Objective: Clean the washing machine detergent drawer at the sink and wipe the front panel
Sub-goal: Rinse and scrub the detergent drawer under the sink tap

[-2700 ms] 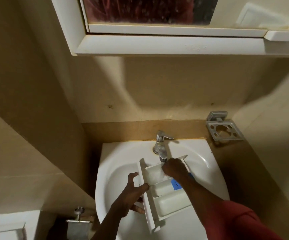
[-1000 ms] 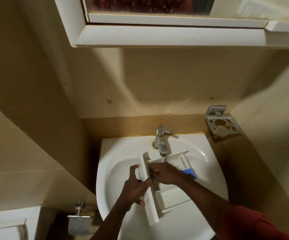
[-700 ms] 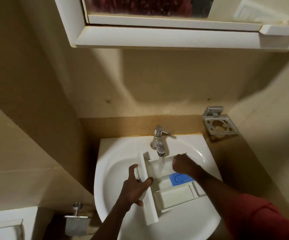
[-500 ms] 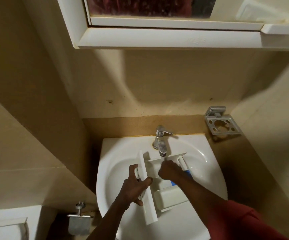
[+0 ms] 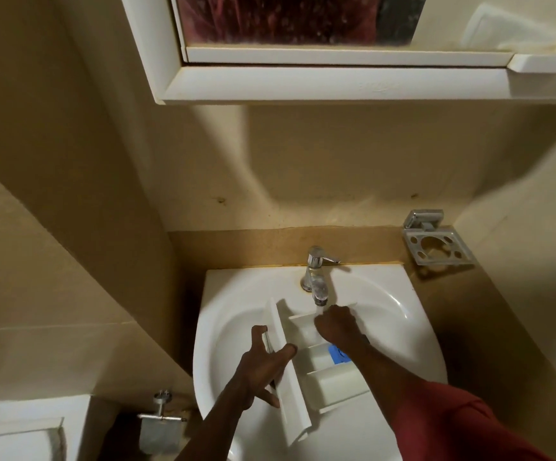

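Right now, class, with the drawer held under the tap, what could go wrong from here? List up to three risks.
1. Only the left hand holds the detergent drawer, by its front panel; a wet grip could slip, dropping it into the sink.
2. Water from the tap landing near the right hand may splash over the rim.
3. The blue insert might loosen while being rubbed.

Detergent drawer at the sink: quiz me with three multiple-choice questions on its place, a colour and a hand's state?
1. The white plastic detergent drawer lies: A on a shelf; B in the white ceramic sink under the chrome tap; C on the floor.
2. Its small plastic insert is: A green; B yellow; C blue.
3. The left hand: A hangs idle; B grips the drawer's front panel; C turns the tap.
Key: B, basin surrounds it; C, blue shows; B, thumb hooks over the panel.
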A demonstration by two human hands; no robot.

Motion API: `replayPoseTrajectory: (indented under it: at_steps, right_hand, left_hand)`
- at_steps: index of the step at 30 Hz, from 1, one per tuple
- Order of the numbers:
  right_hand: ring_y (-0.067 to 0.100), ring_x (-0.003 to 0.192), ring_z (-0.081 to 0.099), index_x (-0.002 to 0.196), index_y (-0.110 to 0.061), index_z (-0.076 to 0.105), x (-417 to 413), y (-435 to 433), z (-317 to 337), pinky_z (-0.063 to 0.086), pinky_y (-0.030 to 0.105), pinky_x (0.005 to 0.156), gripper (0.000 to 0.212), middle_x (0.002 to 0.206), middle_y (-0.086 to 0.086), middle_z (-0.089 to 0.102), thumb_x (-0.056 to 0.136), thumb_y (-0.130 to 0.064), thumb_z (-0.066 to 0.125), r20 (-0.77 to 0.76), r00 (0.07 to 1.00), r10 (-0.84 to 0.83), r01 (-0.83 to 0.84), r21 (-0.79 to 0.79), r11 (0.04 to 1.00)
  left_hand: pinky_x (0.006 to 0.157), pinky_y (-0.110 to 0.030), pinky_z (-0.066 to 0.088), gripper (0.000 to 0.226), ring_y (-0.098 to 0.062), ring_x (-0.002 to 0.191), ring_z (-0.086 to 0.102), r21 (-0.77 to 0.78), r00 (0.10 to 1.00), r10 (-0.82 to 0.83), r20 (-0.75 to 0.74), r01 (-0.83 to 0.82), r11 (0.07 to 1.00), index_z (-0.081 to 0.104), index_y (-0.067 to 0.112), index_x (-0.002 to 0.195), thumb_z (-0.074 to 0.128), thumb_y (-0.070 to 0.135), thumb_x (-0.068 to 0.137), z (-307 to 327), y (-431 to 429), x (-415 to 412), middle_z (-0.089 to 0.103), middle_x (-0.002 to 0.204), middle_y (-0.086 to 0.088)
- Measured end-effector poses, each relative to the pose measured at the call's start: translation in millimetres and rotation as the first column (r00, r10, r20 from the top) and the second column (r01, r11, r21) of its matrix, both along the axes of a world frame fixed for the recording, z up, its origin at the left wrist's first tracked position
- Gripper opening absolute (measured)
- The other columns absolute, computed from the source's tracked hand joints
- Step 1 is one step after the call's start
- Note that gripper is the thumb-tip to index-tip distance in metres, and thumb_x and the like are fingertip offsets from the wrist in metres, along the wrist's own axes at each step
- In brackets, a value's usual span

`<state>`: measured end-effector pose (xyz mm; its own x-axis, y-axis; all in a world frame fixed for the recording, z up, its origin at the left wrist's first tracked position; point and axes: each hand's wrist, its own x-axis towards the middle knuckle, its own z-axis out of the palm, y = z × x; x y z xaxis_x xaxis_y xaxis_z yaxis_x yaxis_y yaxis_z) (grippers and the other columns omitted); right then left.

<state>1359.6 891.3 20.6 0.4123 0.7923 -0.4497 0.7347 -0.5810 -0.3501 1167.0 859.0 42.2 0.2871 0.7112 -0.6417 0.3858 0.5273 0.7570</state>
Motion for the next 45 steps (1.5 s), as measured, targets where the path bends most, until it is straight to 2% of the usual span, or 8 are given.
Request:
replayPoseTrajectory:
  at_steps: [9, 19, 26, 31, 35, 39, 42, 45]
  right_hand:
    - [0.024, 0.089, 0.060, 0.097, -0.011, 0.068, -18, 0, -8, 0.039, 0.024, 0.069, 0.030, 0.095, 0.008, 0.065, 0.089, -0.035, 0.052, -0.066, 0.964, 0.259, -0.257, 0.031, 0.966]
    - [0.028, 0.101, 0.065, 0.102, -0.003, 0.069, 21, 16, -17, 0.051, 0.029, 0.090, 0.042, 0.106, 0.012, 0.070, 0.070, -0.030, 0.065, -0.099, 0.979, -0.176, 0.172, -0.052, 0.984]
    - [0.028, 0.103, 0.062, 0.108, -0.010, 0.060, -22, -11, -7, 0.049, 0.032, 0.084, 0.040, 0.105, 0.010, 0.066, 0.082, -0.040, 0.059, 0.101, 0.994, -0.028, 0.006, 0.219, 0.976]
    - [0.027, 0.099, 0.061, 0.122, -0.023, 0.047, -36, -18, -8, 0.050, 0.036, 0.082, 0.035, 0.108, 0.008, 0.066, 0.088, -0.023, 0.056, -0.085, 0.857, 0.509, -0.485, 0.204, 0.851]
    - [0.022, 0.088, 0.062, 0.106, -0.028, 0.050, -23, -12, -8, 0.053, 0.034, 0.079, 0.022, 0.099, 0.003, 0.066, 0.087, -0.019, 0.057, -0.248, 0.895, 0.371, -0.327, 0.201, 0.923]
    - [0.020, 0.094, 0.063, 0.108, -0.021, 0.059, 8, -3, -6, 0.047, 0.026, 0.080, 0.032, 0.098, -0.002, 0.066, 0.083, -0.041, 0.066, -0.100, 0.987, 0.124, -0.109, 0.148, 0.983]
    - [0.028, 0.101, 0.064, 0.111, -0.023, 0.060, -10, -6, -7, 0.051, 0.031, 0.086, 0.030, 0.104, 0.004, 0.068, 0.083, -0.034, 0.058, 0.053, 0.978, 0.200, -0.205, 0.125, 0.971]
    - [0.028, 0.094, 0.066, 0.118, -0.028, 0.059, -32, -18, -18, 0.056, 0.037, 0.080, 0.041, 0.102, 0.005, 0.070, 0.077, -0.025, 0.055, -0.050, 0.892, 0.450, -0.440, 0.137, 0.887]
  left_hand:
    - [0.062, -0.058, 0.060, 0.067, -0.030, 0.069, 0.070, -0.056, 1.000, -0.014, -0.017, 0.013, 0.998, 0.028, 0.035, 0.122, 0.064, 0.057, 0.071, 4, 3, -2, 0.066, 0.104, -0.019]
    - [0.062, -0.058, 0.059, 0.060, -0.028, 0.066, 0.066, -0.118, 0.999, 0.022, 0.036, -0.017, 0.993, 0.030, 0.033, 0.122, 0.065, 0.048, 0.075, 5, 2, -7, 0.065, 0.100, -0.017]
    - [0.064, -0.058, 0.059, 0.055, -0.030, 0.071, 0.068, -0.124, 0.996, 0.064, 0.057, -0.057, 0.991, 0.030, 0.031, 0.124, 0.062, 0.044, 0.082, 3, -2, -12, 0.062, 0.097, -0.015]
    - [0.066, -0.060, 0.059, 0.059, -0.035, 0.081, 0.070, -0.111, 1.000, -0.001, 0.021, 0.004, 0.994, 0.027, 0.032, 0.123, 0.064, 0.051, 0.081, 4, -1, 1, 0.062, 0.105, -0.016]
    - [0.067, -0.059, 0.059, 0.052, -0.029, 0.070, 0.068, -0.104, 0.997, 0.022, 0.069, -0.015, 0.994, 0.029, 0.028, 0.123, 0.062, 0.045, 0.087, 7, -4, -1, 0.061, 0.096, -0.012]
    - [0.067, -0.062, 0.058, 0.046, -0.028, 0.067, 0.066, -0.098, 0.998, 0.018, 0.066, -0.012, 0.995, 0.033, 0.029, 0.120, 0.061, 0.041, 0.087, 7, -3, -2, 0.061, 0.092, -0.012]
    - [0.067, -0.060, 0.058, 0.048, -0.028, 0.068, 0.067, -0.106, 0.997, 0.018, 0.069, -0.010, 0.994, 0.032, 0.029, 0.122, 0.061, 0.043, 0.087, 7, -3, -3, 0.061, 0.098, -0.014]
    - [0.067, -0.061, 0.058, 0.050, -0.029, 0.072, 0.069, -0.094, 0.998, -0.005, 0.069, 0.011, 0.996, 0.032, 0.032, 0.121, 0.062, 0.050, 0.085, 7, -2, 1, 0.062, 0.100, -0.014]
